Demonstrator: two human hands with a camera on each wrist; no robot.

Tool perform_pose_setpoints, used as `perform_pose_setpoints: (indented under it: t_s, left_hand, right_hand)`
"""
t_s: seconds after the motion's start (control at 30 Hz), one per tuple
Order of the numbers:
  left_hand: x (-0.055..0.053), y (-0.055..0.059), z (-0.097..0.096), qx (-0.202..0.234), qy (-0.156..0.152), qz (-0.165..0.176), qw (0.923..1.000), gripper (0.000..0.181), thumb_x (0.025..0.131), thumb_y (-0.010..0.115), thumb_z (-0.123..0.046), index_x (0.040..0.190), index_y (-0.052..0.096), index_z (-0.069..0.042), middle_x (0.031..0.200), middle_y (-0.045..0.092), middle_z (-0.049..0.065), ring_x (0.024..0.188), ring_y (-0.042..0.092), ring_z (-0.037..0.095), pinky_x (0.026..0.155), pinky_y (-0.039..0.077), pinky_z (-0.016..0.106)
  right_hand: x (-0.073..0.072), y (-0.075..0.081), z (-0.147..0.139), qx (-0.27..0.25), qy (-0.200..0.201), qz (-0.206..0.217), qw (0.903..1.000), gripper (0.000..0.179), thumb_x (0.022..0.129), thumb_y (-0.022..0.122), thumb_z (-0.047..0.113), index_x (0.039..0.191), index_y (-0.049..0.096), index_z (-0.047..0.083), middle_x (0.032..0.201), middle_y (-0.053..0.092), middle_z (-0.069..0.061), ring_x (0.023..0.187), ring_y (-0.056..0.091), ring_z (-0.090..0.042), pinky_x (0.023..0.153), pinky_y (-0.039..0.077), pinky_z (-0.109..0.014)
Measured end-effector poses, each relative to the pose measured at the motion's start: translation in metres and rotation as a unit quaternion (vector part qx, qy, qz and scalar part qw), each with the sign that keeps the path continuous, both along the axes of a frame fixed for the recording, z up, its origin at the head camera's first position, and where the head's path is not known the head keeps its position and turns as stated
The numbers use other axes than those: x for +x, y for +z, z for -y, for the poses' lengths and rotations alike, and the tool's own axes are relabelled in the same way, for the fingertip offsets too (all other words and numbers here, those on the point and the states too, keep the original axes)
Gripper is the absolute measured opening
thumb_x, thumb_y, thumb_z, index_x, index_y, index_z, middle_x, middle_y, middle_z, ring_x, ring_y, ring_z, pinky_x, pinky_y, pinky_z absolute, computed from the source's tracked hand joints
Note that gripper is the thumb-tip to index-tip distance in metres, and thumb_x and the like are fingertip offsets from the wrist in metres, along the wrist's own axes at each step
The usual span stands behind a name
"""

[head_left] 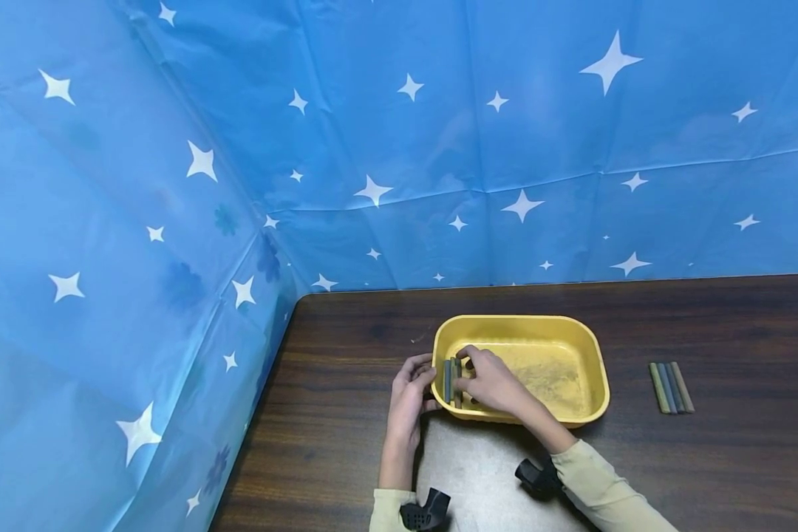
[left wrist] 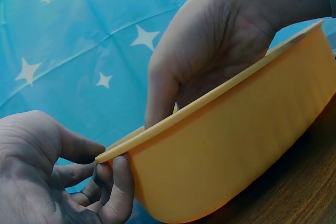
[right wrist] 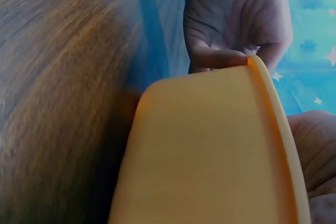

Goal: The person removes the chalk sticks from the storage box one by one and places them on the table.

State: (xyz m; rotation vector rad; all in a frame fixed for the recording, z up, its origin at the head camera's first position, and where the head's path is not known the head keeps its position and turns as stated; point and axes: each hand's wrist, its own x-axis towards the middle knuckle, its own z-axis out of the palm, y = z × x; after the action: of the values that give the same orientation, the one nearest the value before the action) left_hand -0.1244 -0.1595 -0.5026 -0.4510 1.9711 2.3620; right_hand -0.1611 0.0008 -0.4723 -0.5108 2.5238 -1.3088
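Two sets: inner sticks (head_left: 448, 380) inside the tub (head_left: 595, 369), outer sticks (head_left: 672, 388) on the table (head_left: 738, 458)

Far left, backdrop (head_left: 406, 133) hangs beside the table and runs along its back edge, probably to give a plain setting.

Left hand (head_left: 408, 395) at the tub's left end, outside it. Pinches the rim, thumb over the lip, fingers below against the outer wall; likely to steady the tub while the other hand works inside. Left wrist cam (head_left: 425, 510) sits at the cuff, presumably to watch that grip.

Next, inner sticks: side by side, long sides running front to back, close to the tub's left wall. The wall probably helps keep them lined up. Exact count hidden by fingers.

Right hand (head_left: 495, 380) reaches over the front rim, fingers bent down onto the inner sticks. Touching them; can't tell if it pinches one, since the wall hides the fingertips in both wrist views. Hands are near each other but apart, left-end wall between. Right wrist cam (head_left: 537, 476) at the other cuff.

Rest of the tub, rightward: no sticks, dark smudges (head_left: 552, 377) on its floor.

Far right, outer sticks lie in a tight row, well apart from the tub, seemingly set aside as a group. Neither hand touches them.
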Motion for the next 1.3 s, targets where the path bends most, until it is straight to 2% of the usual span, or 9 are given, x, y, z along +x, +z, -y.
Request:
perform_pose_setpoints:
  t_s: [0.33, 0.6, 0.83, 0.97, 1.3]
  left_hand:
    - [0.000, 0.000, 0.000, -0.003, -0.001, -0.002, 1.0000, 0.037, 0.098, 0.058, -0.010, 0.132, 0.057, 0.004, 0.115, 0.064, 0.015, 0.085, 0.064, 0.017, 0.053, 0.052, 0.022]
    - [0.001, 0.001, -0.001, -0.007, 0.000, -0.001, 1.0000, 0.037, 0.099, 0.058, -0.009, 0.133, 0.057, 0.005, 0.117, 0.064, 0.017, 0.083, 0.063, 0.017, 0.052, 0.051, 0.022]
    - [0.002, 0.002, -0.002, 0.001, -0.001, -0.006, 1.0000, 0.037, 0.098, 0.058, -0.008, 0.132, 0.057, 0.006, 0.111, 0.064, 0.013, 0.081, 0.064, 0.015, 0.053, 0.051, 0.022]
    - [0.002, 0.002, -0.002, 0.000, -0.003, -0.004, 1.0000, 0.037, 0.098, 0.059, -0.009, 0.132, 0.057, 0.005, 0.111, 0.064, 0.013, 0.081, 0.064, 0.016, 0.053, 0.052, 0.022]
    - [0.000, 0.001, 0.000, -0.002, -0.003, -0.002, 1.0000, 0.037, 0.098, 0.058, -0.009, 0.132, 0.057, 0.005, 0.113, 0.063, 0.014, 0.081, 0.064, 0.015, 0.054, 0.053, 0.023]
  right_hand:
    - [-0.002, -0.007, 0.009, 0.010, -0.009, -0.007, 0.9999, 0.047, 0.084, 0.078, 0.005, 0.123, 0.057, -0.010, 0.089, 0.062, -0.015, 0.080, 0.057, -0.026, 0.071, 0.049, -0.040]
    - [-0.009, -0.010, 0.012, 0.016, -0.033, 0.030, 0.9989, 0.058, 0.080, 0.080, -0.002, 0.131, 0.054, -0.011, 0.094, 0.067, -0.016, 0.085, 0.063, -0.028, 0.078, 0.056, -0.043]
    - [-0.013, -0.011, 0.016, -0.003, -0.029, 0.060, 0.9978, 0.056, 0.080, 0.079, -0.004, 0.130, 0.053, -0.012, 0.089, 0.065, -0.013, 0.078, 0.062, -0.023, 0.069, 0.055, -0.035]
    - [-0.013, -0.010, 0.018, -0.001, -0.035, 0.061, 0.9975, 0.053, 0.079, 0.078, -0.006, 0.126, 0.056, -0.010, 0.085, 0.065, -0.011, 0.076, 0.060, -0.021, 0.067, 0.052, -0.032]
    - [-0.015, -0.011, 0.016, 0.010, -0.043, 0.048, 0.9979, 0.050, 0.076, 0.081, -0.008, 0.121, 0.061, -0.011, 0.084, 0.070, -0.011, 0.077, 0.064, -0.021, 0.071, 0.055, -0.034]
